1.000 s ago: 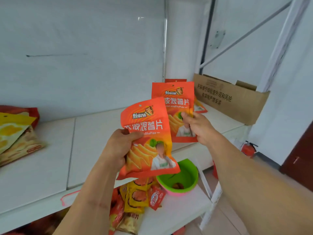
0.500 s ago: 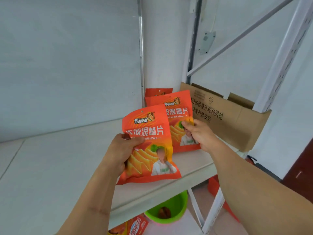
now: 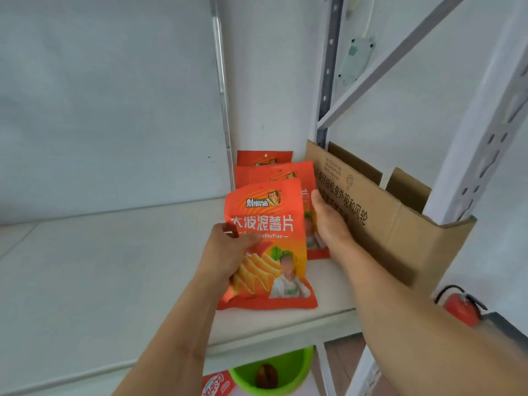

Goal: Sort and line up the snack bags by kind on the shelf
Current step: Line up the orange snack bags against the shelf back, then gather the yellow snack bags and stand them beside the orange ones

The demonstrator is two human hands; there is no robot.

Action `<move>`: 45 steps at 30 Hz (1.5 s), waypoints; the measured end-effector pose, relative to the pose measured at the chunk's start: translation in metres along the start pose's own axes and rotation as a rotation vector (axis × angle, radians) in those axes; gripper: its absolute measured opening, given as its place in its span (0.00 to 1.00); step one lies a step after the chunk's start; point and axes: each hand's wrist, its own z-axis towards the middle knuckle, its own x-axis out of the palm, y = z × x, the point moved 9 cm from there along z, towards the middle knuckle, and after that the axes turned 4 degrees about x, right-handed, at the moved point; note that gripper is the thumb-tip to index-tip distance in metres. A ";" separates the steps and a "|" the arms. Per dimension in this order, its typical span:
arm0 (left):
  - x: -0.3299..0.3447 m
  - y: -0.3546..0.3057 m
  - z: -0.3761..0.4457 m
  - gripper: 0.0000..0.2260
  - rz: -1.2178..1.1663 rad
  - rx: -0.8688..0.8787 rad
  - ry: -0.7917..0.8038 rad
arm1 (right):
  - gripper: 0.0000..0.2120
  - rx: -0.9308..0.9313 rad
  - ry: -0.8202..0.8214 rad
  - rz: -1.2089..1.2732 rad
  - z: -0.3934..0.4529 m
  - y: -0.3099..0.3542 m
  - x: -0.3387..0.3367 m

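Three orange potato-chip bags of the same kind stand in a row at the right end of the white shelf (image 3: 114, 267). My left hand (image 3: 228, 252) grips the front chip bag (image 3: 268, 221) by its left edge, its bottom low over the shelf's front. My right hand (image 3: 328, 227) holds the right edge of the second chip bag (image 3: 277, 174), with its fingers hidden behind the front bag. The third chip bag (image 3: 264, 157) leans against the back wall, only its top showing.
An open cardboard box (image 3: 400, 224) stands on the shelf right beside my right hand. A white shelf upright (image 3: 485, 138) rises at the right. Below the shelf are a green bowl (image 3: 285, 372), a red snack bag (image 3: 217, 384) and a red fire extinguisher (image 3: 460, 307).
Both hands moved forward and down with their bags. The second bag now stands close behind the front one near the back bag, and the view has swung right.
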 end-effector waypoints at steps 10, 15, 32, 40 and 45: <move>0.035 -0.007 0.005 0.32 0.250 0.087 -0.240 | 0.19 -0.117 0.167 0.052 0.016 0.004 0.011; 0.040 -0.004 0.007 0.33 0.276 0.082 -0.281 | 0.16 -0.124 0.163 0.005 0.028 -0.001 0.015; -0.014 -0.027 -0.001 0.34 0.452 0.106 -0.335 | 0.32 -0.377 -0.232 -0.780 0.000 0.064 0.024; -0.141 -0.051 -0.038 0.17 1.217 0.334 -0.412 | 0.16 -0.855 -0.026 -1.036 -0.082 0.115 0.176; -0.252 -0.044 -0.066 0.15 1.455 0.374 -0.474 | 0.14 -0.947 0.120 -1.032 -0.151 0.132 0.282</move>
